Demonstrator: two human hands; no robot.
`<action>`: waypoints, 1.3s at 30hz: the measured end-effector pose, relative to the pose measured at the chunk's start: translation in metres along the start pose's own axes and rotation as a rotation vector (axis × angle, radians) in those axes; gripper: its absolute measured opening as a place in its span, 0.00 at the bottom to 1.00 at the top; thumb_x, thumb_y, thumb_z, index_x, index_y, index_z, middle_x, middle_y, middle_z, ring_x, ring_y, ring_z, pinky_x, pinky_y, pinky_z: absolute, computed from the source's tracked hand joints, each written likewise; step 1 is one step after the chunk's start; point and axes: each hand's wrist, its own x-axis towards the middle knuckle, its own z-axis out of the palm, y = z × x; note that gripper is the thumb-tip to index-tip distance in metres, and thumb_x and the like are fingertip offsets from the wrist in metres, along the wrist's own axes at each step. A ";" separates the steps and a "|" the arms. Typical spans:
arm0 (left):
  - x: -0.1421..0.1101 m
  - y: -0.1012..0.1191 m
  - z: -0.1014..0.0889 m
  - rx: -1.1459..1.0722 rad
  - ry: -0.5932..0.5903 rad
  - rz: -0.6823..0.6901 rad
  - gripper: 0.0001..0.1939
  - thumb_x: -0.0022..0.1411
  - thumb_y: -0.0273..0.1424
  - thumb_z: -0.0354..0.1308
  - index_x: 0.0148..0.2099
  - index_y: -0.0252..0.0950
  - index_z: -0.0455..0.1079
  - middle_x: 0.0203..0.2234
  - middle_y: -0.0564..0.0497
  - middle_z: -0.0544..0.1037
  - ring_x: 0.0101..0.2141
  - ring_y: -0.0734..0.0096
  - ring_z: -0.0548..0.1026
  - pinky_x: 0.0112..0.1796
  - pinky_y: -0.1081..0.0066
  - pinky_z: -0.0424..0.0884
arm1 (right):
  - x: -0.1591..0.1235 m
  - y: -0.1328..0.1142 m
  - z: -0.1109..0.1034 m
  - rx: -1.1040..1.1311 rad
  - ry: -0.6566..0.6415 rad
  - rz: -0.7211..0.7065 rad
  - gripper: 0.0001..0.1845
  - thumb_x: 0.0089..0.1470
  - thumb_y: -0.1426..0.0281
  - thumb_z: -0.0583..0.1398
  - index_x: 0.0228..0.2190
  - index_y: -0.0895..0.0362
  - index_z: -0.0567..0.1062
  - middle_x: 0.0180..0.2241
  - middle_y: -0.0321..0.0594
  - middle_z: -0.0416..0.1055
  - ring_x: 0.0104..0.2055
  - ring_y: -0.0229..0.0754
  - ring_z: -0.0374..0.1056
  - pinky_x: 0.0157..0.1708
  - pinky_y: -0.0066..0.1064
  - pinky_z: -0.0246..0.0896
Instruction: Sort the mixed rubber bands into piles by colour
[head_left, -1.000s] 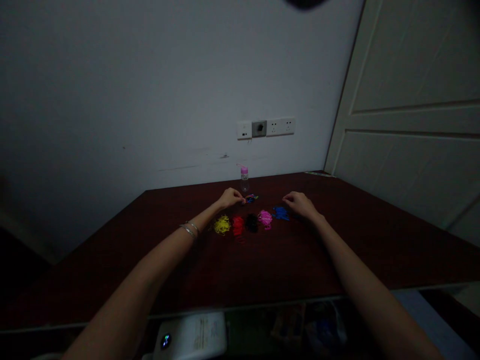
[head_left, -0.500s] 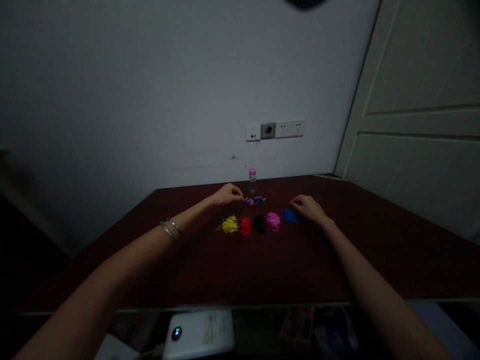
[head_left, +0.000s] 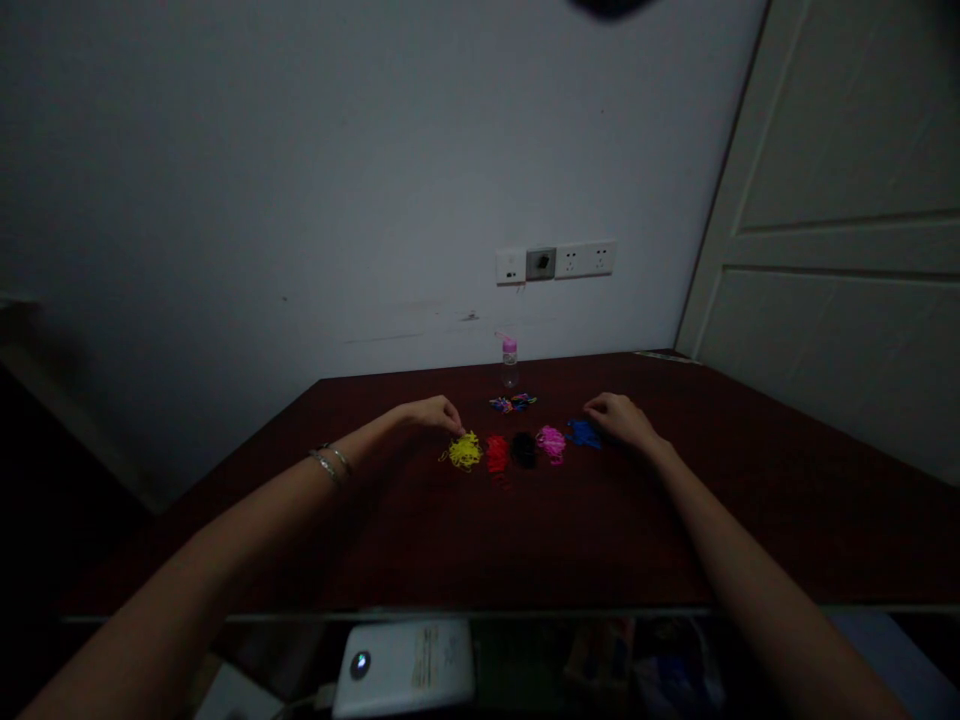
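Note:
Small piles of thin loops lie in a row on a dark red table (head_left: 525, 540): yellow (head_left: 465, 452), red (head_left: 497, 453), black (head_left: 523, 449), pink (head_left: 551, 442) and blue (head_left: 581, 433). Behind the row sits a small mixed-colour heap (head_left: 512, 403). My left hand (head_left: 431, 414), bracelets on its wrist, rests at the yellow pile's far edge with fingertips pinched together; what they hold is too small to make out. My right hand (head_left: 619, 418) lies beside the blue pile with fingers curled, touching its right edge.
A small clear bottle with a pink cap (head_left: 509, 361) stands at the back by the wall, under a strip of wall sockets (head_left: 555, 262). A white door (head_left: 847, 250) is at the right. A white device with a lit dot (head_left: 401, 668) lies below the table's near edge.
My left hand has drawn back from the mixed heap and come down to the yellow pile. My right hand has stayed by the blue pile. The view has shifted slightly.

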 end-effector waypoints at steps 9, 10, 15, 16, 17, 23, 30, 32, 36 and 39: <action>0.017 -0.038 -0.006 -0.103 0.254 -0.118 0.21 0.41 0.47 0.63 0.20 0.31 0.70 0.11 0.53 0.66 0.15 0.79 0.60 0.18 0.76 0.54 | -0.001 -0.003 -0.001 0.001 -0.004 -0.003 0.15 0.53 0.65 0.54 0.36 0.55 0.78 0.42 0.42 0.73 0.43 0.44 0.68 0.38 0.29 0.60; 0.020 -0.042 -0.002 -0.137 0.291 -0.132 0.20 0.41 0.46 0.63 0.20 0.31 0.69 0.11 0.54 0.65 0.14 0.79 0.60 0.17 0.76 0.54 | -0.002 -0.004 -0.001 0.001 -0.005 -0.004 0.15 0.53 0.65 0.54 0.36 0.55 0.77 0.42 0.42 0.73 0.43 0.44 0.68 0.38 0.29 0.61; 0.031 -0.051 0.019 -0.292 0.560 -0.164 0.16 0.48 0.41 0.60 0.24 0.31 0.71 0.13 0.55 0.65 0.14 0.81 0.59 0.16 0.78 0.52 | -0.003 -0.005 -0.001 -0.001 -0.003 0.007 0.15 0.53 0.65 0.53 0.36 0.55 0.77 0.41 0.43 0.73 0.42 0.44 0.68 0.39 0.30 0.61; 0.033 -0.053 0.022 -0.318 0.630 -0.168 0.16 0.49 0.41 0.58 0.25 0.31 0.71 0.13 0.55 0.65 0.14 0.81 0.59 0.16 0.78 0.52 | -0.003 -0.005 -0.001 -0.001 -0.003 0.007 0.15 0.53 0.64 0.54 0.36 0.54 0.78 0.41 0.43 0.73 0.42 0.44 0.68 0.39 0.30 0.61; 0.035 -0.055 0.025 -0.343 0.692 -0.173 0.15 0.51 0.40 0.57 0.26 0.31 0.71 0.13 0.55 0.64 0.14 0.81 0.58 0.16 0.78 0.51 | -0.003 -0.005 -0.001 0.002 -0.002 0.008 0.15 0.53 0.64 0.54 0.36 0.54 0.78 0.41 0.43 0.73 0.42 0.44 0.68 0.39 0.30 0.61; 0.043 -0.075 0.031 -0.442 0.893 -0.177 0.16 0.53 0.40 0.53 0.26 0.31 0.70 0.12 0.56 0.62 0.13 0.81 0.57 0.16 0.78 0.51 | 0.003 -0.005 0.010 0.163 -0.027 -0.031 0.14 0.51 0.64 0.55 0.36 0.55 0.78 0.40 0.41 0.75 0.42 0.43 0.69 0.41 0.29 0.61; 0.042 -0.078 0.034 -0.451 0.944 -0.161 0.18 0.52 0.42 0.52 0.26 0.31 0.70 0.11 0.57 0.61 0.13 0.81 0.57 0.16 0.78 0.51 | 0.019 -0.026 0.016 0.221 -0.122 -0.075 0.12 0.49 0.67 0.58 0.36 0.55 0.78 0.38 0.40 0.75 0.40 0.41 0.70 0.42 0.28 0.62; 0.041 -0.077 0.034 -0.409 0.944 -0.169 0.18 0.52 0.43 0.52 0.27 0.31 0.71 0.11 0.56 0.63 0.13 0.80 0.58 0.16 0.77 0.53 | 0.024 -0.036 0.015 0.182 -0.159 -0.062 0.12 0.49 0.67 0.58 0.36 0.54 0.78 0.38 0.40 0.75 0.41 0.41 0.70 0.42 0.28 0.61; 0.041 -0.078 0.035 -0.295 0.942 -0.185 0.19 0.53 0.43 0.51 0.27 0.31 0.72 0.13 0.54 0.67 0.16 0.79 0.61 0.19 0.77 0.55 | 0.035 -0.056 0.017 0.101 -0.220 -0.043 0.12 0.50 0.67 0.58 0.37 0.53 0.77 0.39 0.40 0.75 0.42 0.42 0.69 0.41 0.27 0.60; 0.042 -0.079 0.036 -0.212 0.941 -0.167 0.19 0.53 0.43 0.51 0.26 0.31 0.73 0.15 0.52 0.69 0.18 0.77 0.64 0.21 0.77 0.57 | 0.041 -0.067 0.024 0.024 -0.249 -0.040 0.13 0.50 0.64 0.58 0.38 0.53 0.77 0.40 0.40 0.74 0.43 0.42 0.68 0.40 0.27 0.60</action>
